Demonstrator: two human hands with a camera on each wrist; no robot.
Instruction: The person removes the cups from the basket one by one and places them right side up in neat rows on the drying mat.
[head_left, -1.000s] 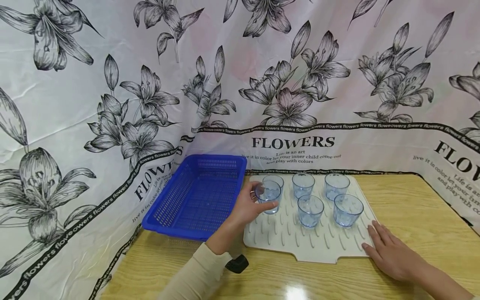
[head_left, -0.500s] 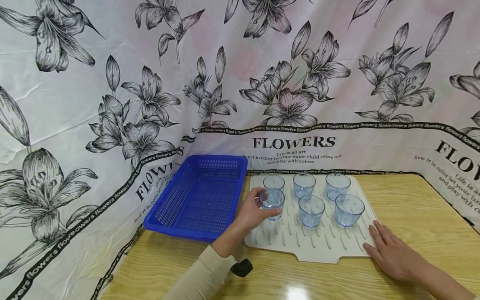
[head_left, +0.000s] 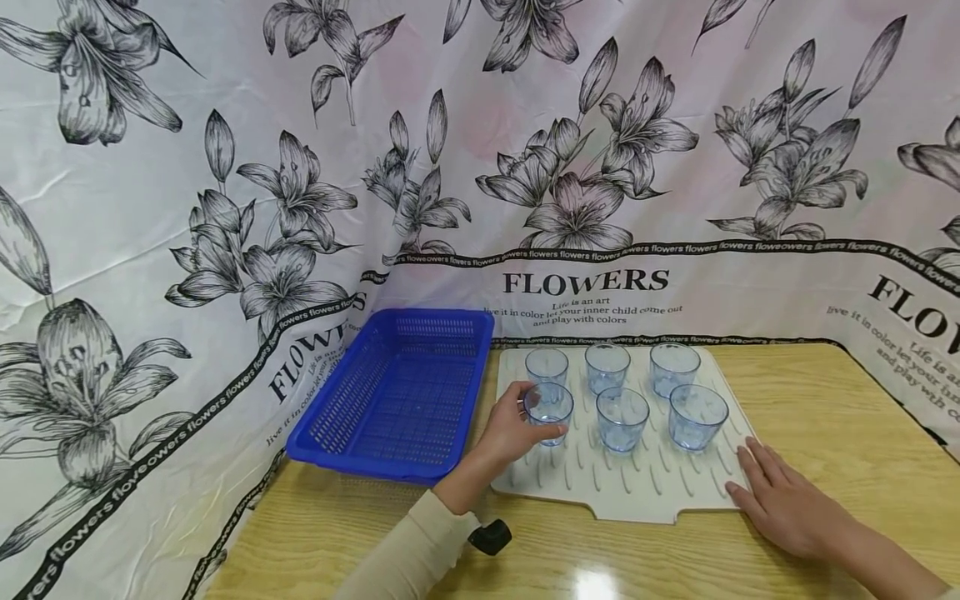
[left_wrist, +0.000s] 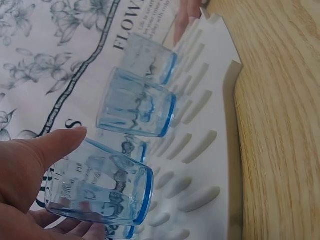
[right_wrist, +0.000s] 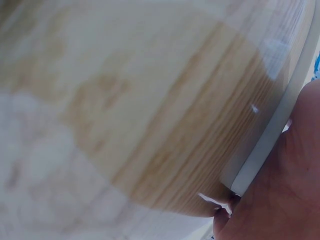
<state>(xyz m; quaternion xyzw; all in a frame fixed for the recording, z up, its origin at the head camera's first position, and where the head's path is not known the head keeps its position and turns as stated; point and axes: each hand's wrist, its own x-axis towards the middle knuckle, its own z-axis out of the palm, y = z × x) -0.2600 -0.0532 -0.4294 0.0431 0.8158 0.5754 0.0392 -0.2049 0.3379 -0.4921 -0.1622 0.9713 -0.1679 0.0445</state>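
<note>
My left hand (head_left: pixel 510 429) holds a clear bluish drinking glass (head_left: pixel 549 407) at the left of a white ribbed drying board (head_left: pixel 633 496). In the left wrist view, thumb and fingers lie around the upper part of this glass (left_wrist: pixel 100 187); its base is at the ribs, contact unclear. To its right in the front row stand a middle glass (head_left: pixel 622 421) and a right glass (head_left: pixel 697 419). Three more form the back row, including a left glass (head_left: pixel 546 363). My right hand (head_left: pixel 791 510) rests with extended fingers at the board's right edge.
A blue perforated plastic basket (head_left: pixel 405 400) stands left of the board, close to my left forearm. Behind the wooden table (head_left: pixel 817 400) hangs a flower-printed cloth (head_left: pixel 420 75). A black object (head_left: pixel 491 537) is at my left wrist.
My left hand has brought the glass slightly toward me and to the right, in front of the back-left glass and in line with the front row. The right hand stays put.
</note>
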